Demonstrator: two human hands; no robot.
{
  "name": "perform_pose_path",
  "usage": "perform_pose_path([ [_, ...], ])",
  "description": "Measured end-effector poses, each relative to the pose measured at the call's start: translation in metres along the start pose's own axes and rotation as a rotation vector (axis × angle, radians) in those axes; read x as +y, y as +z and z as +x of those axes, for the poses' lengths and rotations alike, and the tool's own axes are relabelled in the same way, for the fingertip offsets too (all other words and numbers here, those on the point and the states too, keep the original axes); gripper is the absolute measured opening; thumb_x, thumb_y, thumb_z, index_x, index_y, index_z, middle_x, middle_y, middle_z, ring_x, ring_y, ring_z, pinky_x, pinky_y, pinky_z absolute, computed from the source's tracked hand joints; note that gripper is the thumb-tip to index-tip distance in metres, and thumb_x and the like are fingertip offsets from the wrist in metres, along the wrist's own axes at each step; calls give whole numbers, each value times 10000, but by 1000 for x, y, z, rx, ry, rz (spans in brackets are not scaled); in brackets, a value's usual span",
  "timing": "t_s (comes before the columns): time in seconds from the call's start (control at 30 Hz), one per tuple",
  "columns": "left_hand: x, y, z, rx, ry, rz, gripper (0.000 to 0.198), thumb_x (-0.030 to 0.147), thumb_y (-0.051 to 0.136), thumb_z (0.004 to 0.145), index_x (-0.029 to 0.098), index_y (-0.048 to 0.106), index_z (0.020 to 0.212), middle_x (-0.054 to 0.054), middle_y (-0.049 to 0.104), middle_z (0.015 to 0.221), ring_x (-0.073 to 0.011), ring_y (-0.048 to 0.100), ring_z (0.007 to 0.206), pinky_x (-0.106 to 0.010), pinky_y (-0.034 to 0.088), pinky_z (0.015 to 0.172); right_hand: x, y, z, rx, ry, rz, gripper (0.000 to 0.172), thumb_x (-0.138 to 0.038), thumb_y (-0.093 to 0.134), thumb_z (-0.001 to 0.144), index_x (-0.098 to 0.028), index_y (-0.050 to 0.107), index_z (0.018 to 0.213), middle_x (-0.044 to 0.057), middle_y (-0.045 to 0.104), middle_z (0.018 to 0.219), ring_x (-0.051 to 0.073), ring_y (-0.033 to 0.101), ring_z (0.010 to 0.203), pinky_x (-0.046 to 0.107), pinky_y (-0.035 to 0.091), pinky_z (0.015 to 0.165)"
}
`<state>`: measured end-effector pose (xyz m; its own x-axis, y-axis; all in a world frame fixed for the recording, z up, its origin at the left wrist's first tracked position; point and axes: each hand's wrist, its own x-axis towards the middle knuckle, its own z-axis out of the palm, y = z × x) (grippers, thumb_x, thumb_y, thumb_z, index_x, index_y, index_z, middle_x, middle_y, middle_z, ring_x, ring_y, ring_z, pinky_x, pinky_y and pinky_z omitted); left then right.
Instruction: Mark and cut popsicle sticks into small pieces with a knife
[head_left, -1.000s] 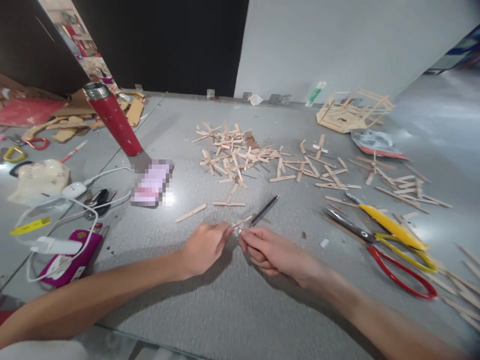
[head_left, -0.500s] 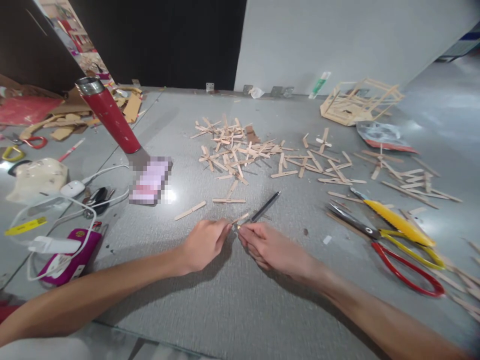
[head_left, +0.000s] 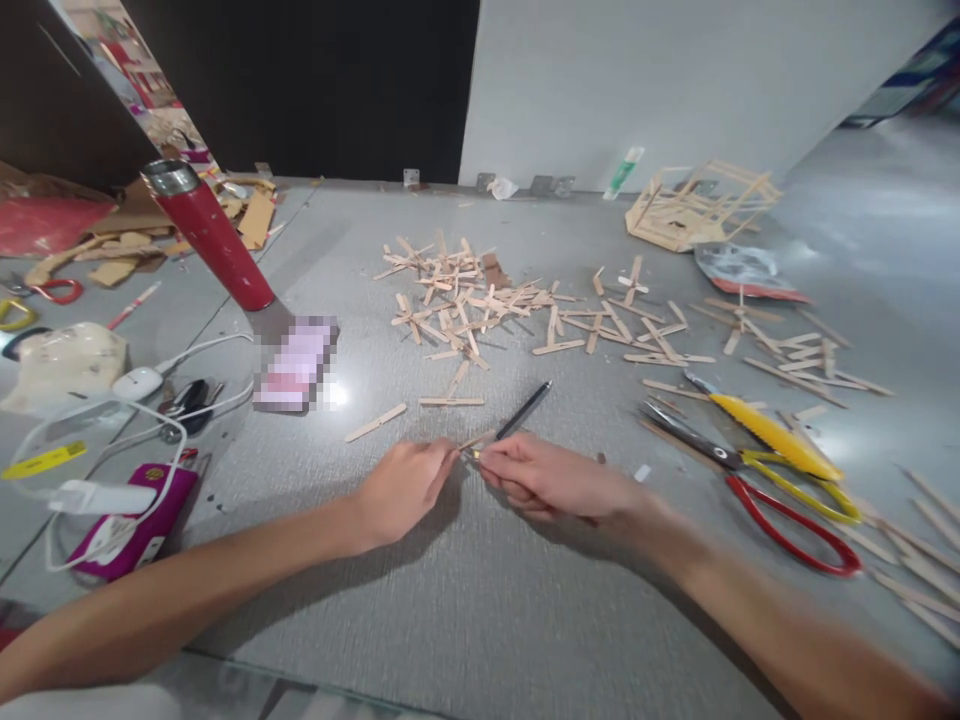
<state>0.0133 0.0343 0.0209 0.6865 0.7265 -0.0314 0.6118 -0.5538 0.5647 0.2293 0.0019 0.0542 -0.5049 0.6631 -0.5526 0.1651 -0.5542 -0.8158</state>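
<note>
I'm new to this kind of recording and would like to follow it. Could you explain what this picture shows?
There is no machine here: these are a person's two bare hands, seen by a camera worn on their head, looking forward and down. The left hand pinches what looks like a thin wooden stick. The right hand pinches a small thing, too hidden to name. Just beyond lies a dark pen-like tool. The gray table also bears scattered wooden pieces, a red bottle on the left and scissors on the right.

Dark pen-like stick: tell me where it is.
In the head view, the dark stick lies near the centre, just beyond the right hand.
</note>
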Motion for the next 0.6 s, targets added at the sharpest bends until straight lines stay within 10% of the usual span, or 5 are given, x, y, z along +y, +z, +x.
perform_pose_path([
  [0.13,-1,-1,-2,-7,20,-79,304,267,347,1073,185,637,1034,-50,708,823,-186,665,728,-274,438,681,0,1,-5,89,-67,-83,495,-649,549,941,-224,457,704,-122,268,490,59,205,421,222,189,392],
  [0.37,-1,0,-4,34,56,-132,348,304,360,1076,194,608,858,4,609,708,-134,531,625,-248,369,643,0,-30,-5,-259,76,8,490,-657,607,907,-216,507,718,-136,259,465,53,125,387,220,108,352],
  [0.6,-3,0,-1,86,46,-187,367,318,365,1066,184,586,806,25,511,629,-118,421,560,-250,337,617,2,-14,-8,-42,-50,-14,531,-684,584,917,-225,430,700,-136,221,496,51,129,426,222,143,382],
])
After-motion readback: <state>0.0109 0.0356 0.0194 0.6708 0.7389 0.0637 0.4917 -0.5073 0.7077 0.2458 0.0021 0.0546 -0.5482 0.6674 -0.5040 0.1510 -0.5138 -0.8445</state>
